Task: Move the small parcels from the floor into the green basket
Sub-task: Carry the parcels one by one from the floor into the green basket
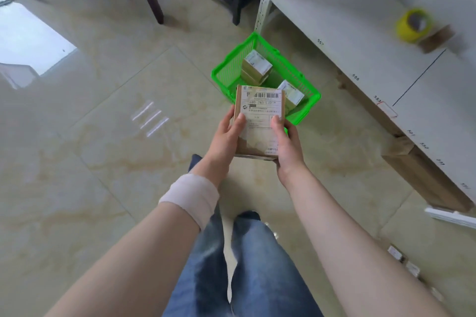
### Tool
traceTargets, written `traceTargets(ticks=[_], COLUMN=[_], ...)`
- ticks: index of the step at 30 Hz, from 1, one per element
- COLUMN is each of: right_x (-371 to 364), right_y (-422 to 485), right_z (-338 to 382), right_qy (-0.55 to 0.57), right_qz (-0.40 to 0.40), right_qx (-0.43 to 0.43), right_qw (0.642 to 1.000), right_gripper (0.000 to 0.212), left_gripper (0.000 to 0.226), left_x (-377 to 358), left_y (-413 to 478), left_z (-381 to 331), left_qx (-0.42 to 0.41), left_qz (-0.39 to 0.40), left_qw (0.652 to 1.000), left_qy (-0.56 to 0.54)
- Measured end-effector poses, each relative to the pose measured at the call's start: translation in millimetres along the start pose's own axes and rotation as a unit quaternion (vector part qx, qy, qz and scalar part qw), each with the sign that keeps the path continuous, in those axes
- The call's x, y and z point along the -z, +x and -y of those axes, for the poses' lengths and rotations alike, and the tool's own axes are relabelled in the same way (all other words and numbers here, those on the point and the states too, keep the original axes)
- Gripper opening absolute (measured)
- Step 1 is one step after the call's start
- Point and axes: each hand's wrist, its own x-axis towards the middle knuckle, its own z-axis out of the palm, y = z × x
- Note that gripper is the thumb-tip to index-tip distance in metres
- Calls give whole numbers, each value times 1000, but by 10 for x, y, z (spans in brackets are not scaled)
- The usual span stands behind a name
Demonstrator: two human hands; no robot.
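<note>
Both forearms are bare right down to the left hand (pixel 224 136) and the right hand (pixel 288 147), no sleeves anywhere in view, nails short and plain. There's a pale, whitish bandage wrap (pixel 190 197) banded around the left forearm just above the wrist, its edges slightly uneven and soft. Below, loose blue denim jeans (pixel 247 265), faded lighter down the front of each leg, darker along the creases.

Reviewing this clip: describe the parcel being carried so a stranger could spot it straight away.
Find the green basket on the tiled floor beside the white shelf. Just in front of it, the left hand and right hand hold one brown parcel. Unlike the smaller boxes inside the basket, it shows a large barcode label facing up.
</note>
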Motion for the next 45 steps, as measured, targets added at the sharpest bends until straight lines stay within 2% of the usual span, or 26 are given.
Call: traceTargets(ticks=[5, 8, 13, 18, 21, 26, 27, 29, 31, 33, 35, 37, 39, 40, 42, 43, 45], right_x=[-323, -422, -439, -377, -286, -90, -53, 21, 60, 18, -75, -157, -193, -199, -222, -247, -318], right_y=[563, 855, 1691, 2859, 3552, 4621, 4795, 5075, 5255, 5328, 5346, 5365, 5375, 5380, 5417, 5451, 5582], right_z=[155, 270, 344, 113, -212, -842, -947, -1159, -1374, -1546, -1668, -1730, -1768, -1788, -1824, -1832, -1876], right_qy=[39, 55, 48, 52, 33, -43, -54, -59, -41, -3, 43, 77, 73, 56, 14, -1, -16], right_qz=[-40, -57, -81, -90, -84, -56, -46, -39, -51, -49, -48, -70, -76, -76, -82, -83, -82], right_qx=[-11, -23, -28, -38, -48, -27, -25, -26, -38, -65, -98, -119, -123, -128, -137, -139, -140], right_qw=[998, 997, 995, 994, 995, 997, 997, 997, 997, 997, 993, 987, 987, 987, 987, 987, 987], right_gripper=[42, 39, 30, 27, 31, 25, 26, 43, 65, 77, 83, 74, 63, 60, 50, 47, 46], left_gripper=[52, 57, 53, 56, 60, 41, 41, 35, 26, 23, 18, 17, 29, 35, 38, 39, 43], left_x=[80, 0, -224, -296, -195, 78, 127, 221, 311, 384, 447, 507, 564, 578, 580, 579, 590], left_y=[726, 1139, 2082, 3286, 4015, 5147, 5320, 5601, 5802, 5893, 5892, 5848, 5801, 5792, 5815, 5852, 5993], left_z=[-462, -643, -698, -402, -103, 503, 615, 821, 996, 1131, 1241, 1304, 1320, 1305, 1270, 1259, 1274], left_qx=[28, 73, 92, 112, 141, 171, 174, 174, 172, 171, 175, 183, 159, 144, 116, 104, 92], left_qz=[28, 29, 47, 84, 113, 142, 146, 142, 111, 79, 62, 45, 17, 7, -5, -5, 9], left_qw=[997, 994, 991, 984, 969, 948, 946, 947, 960, 971, 972, 967, 955, 938, 883, 862, 850], left_qy=[68, 71, 82, 109, 169, 227, 233, 230, 191, 149, 143, 171, 249, 314, 455, 496, 519])
